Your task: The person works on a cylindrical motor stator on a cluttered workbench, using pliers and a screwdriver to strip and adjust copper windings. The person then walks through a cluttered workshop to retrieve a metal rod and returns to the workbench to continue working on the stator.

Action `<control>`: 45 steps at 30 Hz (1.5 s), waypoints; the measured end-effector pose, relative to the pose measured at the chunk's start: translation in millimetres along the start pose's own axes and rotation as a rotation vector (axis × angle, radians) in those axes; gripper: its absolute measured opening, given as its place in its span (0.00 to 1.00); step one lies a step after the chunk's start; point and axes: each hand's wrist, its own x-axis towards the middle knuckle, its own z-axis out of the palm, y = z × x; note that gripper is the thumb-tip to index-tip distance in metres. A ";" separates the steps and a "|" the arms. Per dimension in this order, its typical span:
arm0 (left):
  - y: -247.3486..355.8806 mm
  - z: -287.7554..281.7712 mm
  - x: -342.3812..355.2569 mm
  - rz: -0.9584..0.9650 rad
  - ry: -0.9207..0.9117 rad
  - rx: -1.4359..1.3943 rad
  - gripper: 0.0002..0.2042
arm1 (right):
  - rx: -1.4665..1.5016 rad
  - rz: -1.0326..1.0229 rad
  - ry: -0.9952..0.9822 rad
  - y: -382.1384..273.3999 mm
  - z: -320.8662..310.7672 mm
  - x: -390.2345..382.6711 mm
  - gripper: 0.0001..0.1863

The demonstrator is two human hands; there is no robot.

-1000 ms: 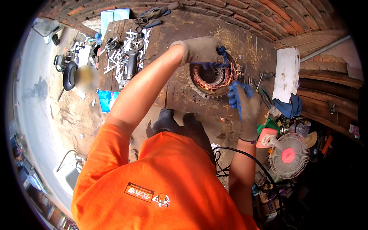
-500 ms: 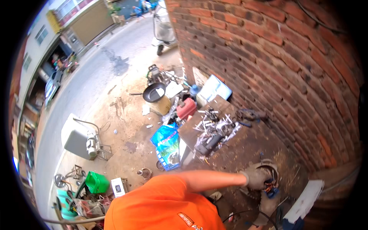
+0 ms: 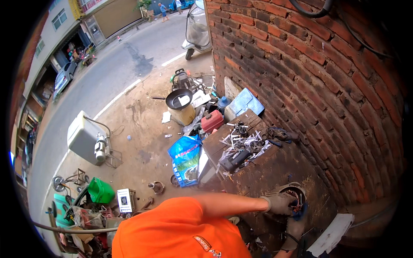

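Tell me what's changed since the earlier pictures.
The view swung left toward the street. The left hand shifted around the motor housing, away from the brick wall; the right hand moved in close to the left. The housing stayed on the workbench.

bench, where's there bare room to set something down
The bench has a bare patch between the parts pile and the ring, and a narrower strip between the ring and the brick wall. Crowded: the parts pile, with a dark bundle beside it, and the ring, where the left hand and right hand work.
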 end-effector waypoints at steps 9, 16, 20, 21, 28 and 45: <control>-17.9 -18.4 11.3 -0.005 0.221 0.080 0.18 | 0.317 0.071 0.069 24.9 -6.8 2.4 0.23; -16.3 -22.3 9.5 -0.084 0.088 -0.042 0.17 | 0.568 0.299 0.081 -1.3 -30.8 -11.2 0.23; -21.8 -23.5 9.0 -0.058 0.038 0.009 0.18 | 0.388 0.264 0.232 11.9 -35.7 -14.1 0.20; -20.1 -24.3 8.6 -0.046 0.031 0.023 0.18 | 0.406 0.298 0.230 13.7 -33.3 -17.2 0.19; -31.2 -30.0 16.6 -0.024 -0.105 -0.241 0.19 | -0.503 -0.090 0.273 -4.2 0.9 -16.6 0.27; -32.6 -33.8 18.8 -0.077 -0.094 -0.298 0.18 | -0.207 0.103 0.186 11.8 -6.0 -1.4 0.16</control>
